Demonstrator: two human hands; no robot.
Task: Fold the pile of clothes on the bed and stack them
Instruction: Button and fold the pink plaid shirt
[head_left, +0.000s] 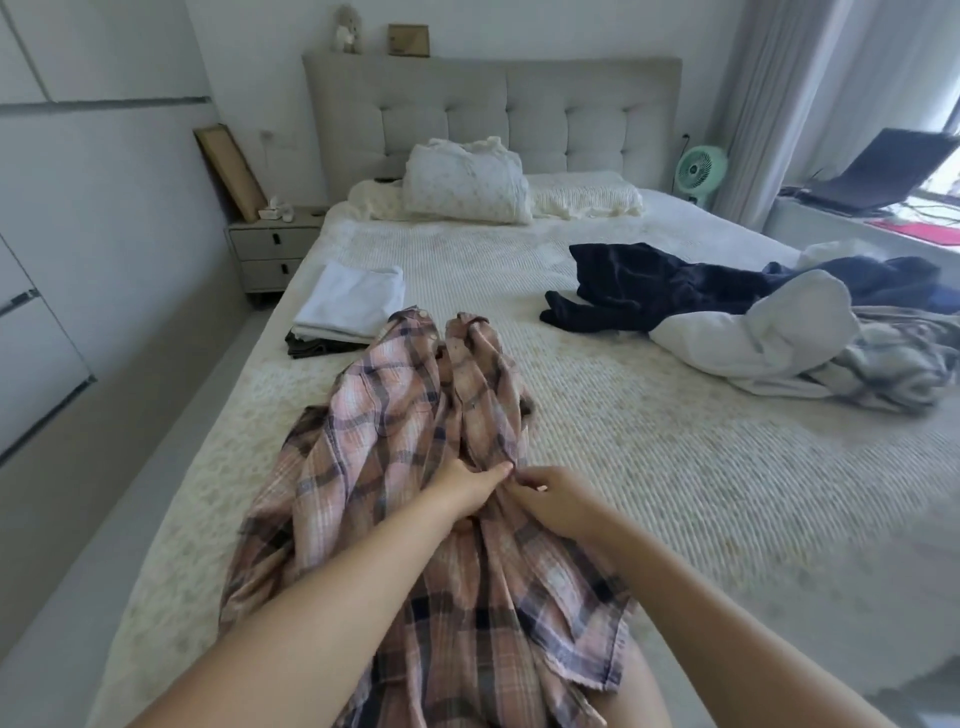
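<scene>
I saw both hands, left hand (467, 486) and right hand (553, 496), pinching the plaid shirt (415, 415) (button the front flat first, I judged).

pink-and-navy plaid shirt (415, 467), cream textured bedspread (649, 467), navy garment (649, 286), white hoodie (753, 338), white-over-dark folded stack (348, 306), grey headboard (493, 114), mint fan (698, 169)
</scene>
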